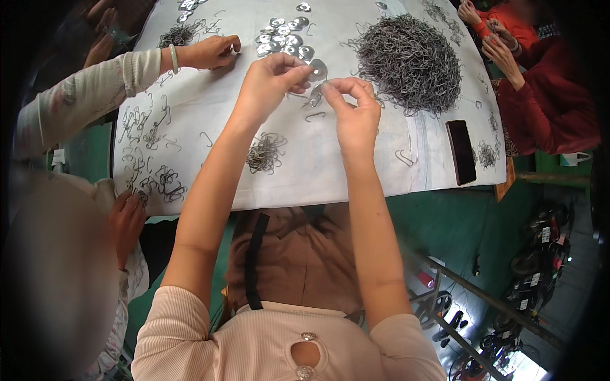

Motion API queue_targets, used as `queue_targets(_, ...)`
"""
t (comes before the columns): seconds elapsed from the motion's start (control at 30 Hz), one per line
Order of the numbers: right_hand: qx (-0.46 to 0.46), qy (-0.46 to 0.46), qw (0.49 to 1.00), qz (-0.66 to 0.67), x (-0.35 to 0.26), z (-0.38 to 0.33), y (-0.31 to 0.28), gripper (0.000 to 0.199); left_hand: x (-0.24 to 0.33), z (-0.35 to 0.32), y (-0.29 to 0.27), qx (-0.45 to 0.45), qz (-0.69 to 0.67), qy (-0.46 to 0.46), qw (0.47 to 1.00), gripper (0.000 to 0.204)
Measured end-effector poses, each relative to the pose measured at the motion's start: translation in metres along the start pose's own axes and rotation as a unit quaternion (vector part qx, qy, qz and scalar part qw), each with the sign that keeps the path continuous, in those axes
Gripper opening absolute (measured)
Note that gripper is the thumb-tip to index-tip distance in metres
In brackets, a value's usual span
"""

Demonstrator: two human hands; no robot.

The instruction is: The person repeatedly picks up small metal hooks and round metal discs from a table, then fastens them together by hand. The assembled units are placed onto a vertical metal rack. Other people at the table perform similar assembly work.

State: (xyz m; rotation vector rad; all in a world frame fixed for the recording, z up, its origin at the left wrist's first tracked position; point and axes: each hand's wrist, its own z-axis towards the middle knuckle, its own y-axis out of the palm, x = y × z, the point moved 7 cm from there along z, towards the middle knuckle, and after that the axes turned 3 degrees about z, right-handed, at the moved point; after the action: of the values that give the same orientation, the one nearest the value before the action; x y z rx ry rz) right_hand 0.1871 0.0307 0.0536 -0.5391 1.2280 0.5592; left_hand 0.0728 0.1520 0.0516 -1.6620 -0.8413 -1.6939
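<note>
Between thumb and fingers, my left hand (274, 82) pinches a round silver metal disc (317, 70) with a hole in its middle. Close beside it, my right hand (353, 105) is closed in a pinch at a small metal hook (315, 96), which hangs just below the disc; whether the two are joined I cannot tell. Both hands are over the white-covered table (222, 168). Just beyond my left hand lies a cluster of similar silver discs (284, 37). A small heap of wire hooks (265, 153) sits on the cloth between my forearms.
A large mound of metal hooks (410, 63) rises at the right, with a dark phone (461, 152) near the table's right edge. From the left, a co-worker's arm (95, 82) reaches over scattered hooks (152, 124). Another person in red (546, 101) works at the right.
</note>
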Motion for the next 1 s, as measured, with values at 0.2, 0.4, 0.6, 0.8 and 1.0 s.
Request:
queue_targets(0.2,-0.016,-0.034,0.996,-0.082,-0.015,-0.001,0.011,0.014,0.027,-0.018,-0.003,0.001,-0.003,0.054,0.999,0.02)
queue_targets(0.4,-0.2,0.026,0.941,-0.272,0.016,0.022,0.016,0.015,0.035,-0.018,-0.025,0.053,0.045,0.091,0.993,0.019)
queue_targets(0.6,-0.403,-0.07,0.748,-0.522,0.047,0.01,0.049,0.017,0.033,-0.019,-0.05,0.079,0.069,0.082,0.991,0.019)
queue_targets(0.8,-0.361,0.027,0.898,-0.251,0.03,0.012,0.033,0.017,0.031,-0.029,-0.05,0.068,0.037,0.083,0.994,0.019)
queue_targets(1.0,-0.252,0.155,0.945,0.141,-0.027,0.007,0.023,0.017,0.034,-0.04,-0.03,0.058,0.009,0.058,0.997,0.018)
